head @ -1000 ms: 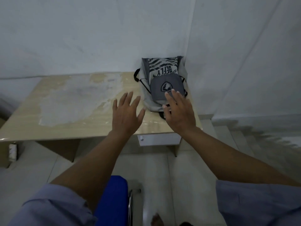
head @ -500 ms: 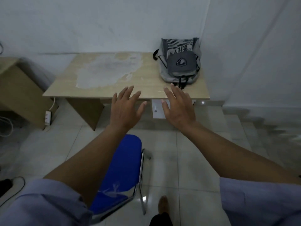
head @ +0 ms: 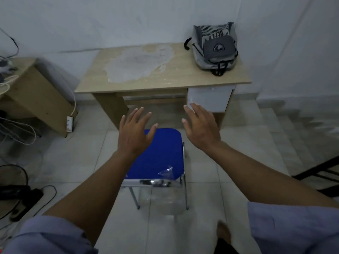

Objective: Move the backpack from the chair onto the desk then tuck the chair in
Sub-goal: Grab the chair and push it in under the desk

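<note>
The grey backpack [head: 214, 48] with a zebra-print panel stands at the right back corner of the wooden desk [head: 165, 81], leaning on the wall. A blue-seated chair [head: 161, 154] with chrome legs stands on the floor in front of the desk, its seat bare. My left hand [head: 134, 133] hovers over the seat's front left part, fingers spread, holding nothing. My right hand [head: 200, 127] floats just right of the seat, also open and empty. Both hands are well short of the desk.
A lower wooden table [head: 34, 92] with cables stands at the left, a power strip [head: 69, 123] by its leg. A fan base and cords [head: 16, 187] lie at lower left. A dark frame [head: 322, 173] sits at the right. White drawer [head: 209, 99] under the desk's right side.
The view has pulled back from the desk, so the whole chair shows now. Both empty hands have drawn away from the backpack and come down over the chair seat.
</note>
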Motion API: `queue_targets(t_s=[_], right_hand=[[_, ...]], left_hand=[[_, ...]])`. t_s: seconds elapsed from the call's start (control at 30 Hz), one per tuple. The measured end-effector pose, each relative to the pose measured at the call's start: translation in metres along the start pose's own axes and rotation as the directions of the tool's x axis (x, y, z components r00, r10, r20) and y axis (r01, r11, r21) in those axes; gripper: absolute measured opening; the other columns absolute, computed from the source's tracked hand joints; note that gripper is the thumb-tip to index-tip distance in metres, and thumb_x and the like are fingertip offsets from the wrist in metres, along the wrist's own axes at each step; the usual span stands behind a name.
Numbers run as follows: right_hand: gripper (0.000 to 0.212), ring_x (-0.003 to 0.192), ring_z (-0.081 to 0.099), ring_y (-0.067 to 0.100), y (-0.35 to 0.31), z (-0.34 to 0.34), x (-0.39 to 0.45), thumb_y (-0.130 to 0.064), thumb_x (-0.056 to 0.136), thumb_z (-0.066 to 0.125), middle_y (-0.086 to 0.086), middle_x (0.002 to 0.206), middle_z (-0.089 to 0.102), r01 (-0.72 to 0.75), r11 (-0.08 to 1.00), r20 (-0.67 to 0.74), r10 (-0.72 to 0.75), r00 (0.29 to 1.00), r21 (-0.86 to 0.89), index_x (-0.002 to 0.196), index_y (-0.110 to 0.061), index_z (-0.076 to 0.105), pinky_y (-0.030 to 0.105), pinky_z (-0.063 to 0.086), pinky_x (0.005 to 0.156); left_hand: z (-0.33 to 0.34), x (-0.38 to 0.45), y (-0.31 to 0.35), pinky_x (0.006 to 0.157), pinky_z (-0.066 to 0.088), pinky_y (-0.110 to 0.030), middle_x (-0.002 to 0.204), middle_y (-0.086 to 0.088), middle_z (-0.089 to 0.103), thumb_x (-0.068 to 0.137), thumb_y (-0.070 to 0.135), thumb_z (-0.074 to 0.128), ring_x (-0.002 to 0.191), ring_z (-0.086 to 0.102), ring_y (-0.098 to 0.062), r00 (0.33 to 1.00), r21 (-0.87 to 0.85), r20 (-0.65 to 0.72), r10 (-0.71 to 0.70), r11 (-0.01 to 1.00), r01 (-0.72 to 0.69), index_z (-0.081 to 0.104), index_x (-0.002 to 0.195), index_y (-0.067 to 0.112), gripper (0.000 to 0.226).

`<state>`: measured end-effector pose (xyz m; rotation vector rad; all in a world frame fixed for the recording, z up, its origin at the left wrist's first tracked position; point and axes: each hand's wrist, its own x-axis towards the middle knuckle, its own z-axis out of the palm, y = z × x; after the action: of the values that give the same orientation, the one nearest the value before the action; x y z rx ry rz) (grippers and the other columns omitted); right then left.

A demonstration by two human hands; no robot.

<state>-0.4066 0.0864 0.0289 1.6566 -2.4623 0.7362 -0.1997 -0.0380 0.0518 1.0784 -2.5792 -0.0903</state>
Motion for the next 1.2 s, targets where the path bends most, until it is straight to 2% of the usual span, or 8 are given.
queue_targets(t_s=[0.23, 0.37, 0.57, 0.7, 0.8, 0.87, 0.97, 1.2], right_hand=[[0.055, 0.150, 0.031, 0.027, -0.092, 0.040, -0.064, -0.039, 0.104, 0.044, 0.010, 0.162, 0.035, -0.058, 0.997, 0.086, 0.053, 0.995, 0.058, 0.154, -0.020, 0.036, 0.053, 0.027, 0.122], [0.061, 0.152, 0.027, 0.022, -0.127, 0.059, -0.101, -0.049, 0.104, 0.040, 0.004, 0.166, 0.028, -0.067, 0.989, 0.266, 0.029, 0.964, 0.133, 0.158, -0.026, 0.026, 0.051, 0.027, 0.123], [0.080, 0.154, 0.023, 0.020, -0.141, 0.080, -0.142, -0.067, 0.096, 0.044, 0.001, 0.167, 0.024, -0.041, 0.997, 0.474, 0.001, 0.881, 0.073, 0.160, -0.028, 0.015, 0.050, 0.027, 0.123], [0.092, 0.150, 0.031, 0.023, -0.139, 0.090, -0.145, -0.061, 0.088, 0.064, 0.001, 0.165, 0.031, 0.035, 0.998, 0.448, -0.007, 0.894, -0.053, 0.160, -0.028, 0.018, 0.047, 0.033, 0.121], [0.089, 0.135, 0.052, 0.027, -0.135, 0.102, -0.143, -0.040, 0.082, 0.080, 0.006, 0.151, 0.051, 0.025, 0.992, 0.409, 0.029, 0.912, -0.125, 0.156, -0.026, 0.032, 0.046, 0.047, 0.108], [0.076, 0.102, 0.068, 0.030, -0.136, 0.113, -0.140, -0.020, 0.078, 0.085, 0.010, 0.120, 0.070, 0.053, 0.980, 0.342, 0.016, 0.940, -0.193, 0.145, -0.019, 0.050, 0.043, 0.057, 0.081], [0.049, 0.062, 0.061, 0.026, -0.133, 0.121, -0.132, -0.009, 0.072, 0.087, 0.006, 0.077, 0.067, 0.103, 0.967, 0.252, -0.043, 0.967, -0.232, 0.114, -0.015, 0.063, 0.032, 0.044, 0.054], [0.035, 0.061, 0.059, 0.028, -0.113, 0.123, -0.101, -0.009, 0.072, 0.084, 0.007, 0.075, 0.064, 0.111, 0.967, 0.152, -0.077, 0.985, -0.229, 0.097, -0.013, 0.060, 0.030, 0.032, 0.058]], left_hand=[[-0.009, -0.077, -0.081, 0.120, 0.027, -0.061, 0.158, -0.009, 0.044, 0.099, 0.055, 0.053, 0.150, 0.035, -0.026, 0.997, 0.006, 0.060, 0.055, 0.998, -0.056, 0.055, 0.144, 0.021, 0.057], [-0.005, -0.116, -0.103, 0.120, 0.023, -0.064, 0.160, -0.007, 0.043, 0.098, 0.059, 0.050, 0.150, 0.034, -0.026, 0.990, -0.001, 0.135, 0.045, 0.999, -0.045, 0.050, 0.148, 0.023, 0.062], [0.017, -0.159, -0.124, 0.123, 0.014, -0.062, 0.164, -0.002, 0.035, 0.094, 0.073, 0.040, 0.154, 0.027, -0.021, 0.916, 0.010, 0.400, -0.029, 1.000, 0.028, 0.030, 0.158, 0.027, 0.080], [0.026, -0.162, -0.134, 0.120, 0.032, -0.054, 0.154, -0.001, 0.051, 0.086, 0.072, 0.056, 0.142, 0.047, -0.023, 0.912, 0.015, 0.411, 0.012, 1.000, -0.020, 0.035, 0.156, 0.025, 0.087], [0.030, -0.148, -0.141, 0.095, 0.053, -0.039, 0.123, -0.004, 0.071, 0.086, 0.055, 0.071, 0.108, 0.066, -0.023, 0.895, 0.053, 0.447, 0.008, 0.998, -0.036, 0.044, 0.151, 0.022, 0.077], [0.033, -0.140, -0.143, 0.081, 0.059, -0.035, 0.105, -0.005, 0.074, 0.087, 0.050, 0.073, 0.092, 0.070, -0.023, 0.888, 0.138, 0.458, -0.043, 0.990, -0.023, 0.059, 0.137, 0.021, 0.059], [0.039, -0.134, -0.143, 0.069, 0.059, -0.034, 0.087, -0.002, 0.073, 0.087, 0.051, 0.072, 0.075, 0.069, -0.020, 0.894, 0.234, 0.441, -0.081, 0.972, -0.027, 0.071, 0.106, 0.019, 0.037], [0.054, -0.105, -0.136, 0.073, 0.061, -0.038, 0.092, -0.005, 0.074, 0.090, 0.047, 0.071, 0.079, 0.070, -0.023, 0.904, 0.219, 0.418, -0.087, 0.976, -0.008, 0.068, 0.107, 0.016, 0.036]])
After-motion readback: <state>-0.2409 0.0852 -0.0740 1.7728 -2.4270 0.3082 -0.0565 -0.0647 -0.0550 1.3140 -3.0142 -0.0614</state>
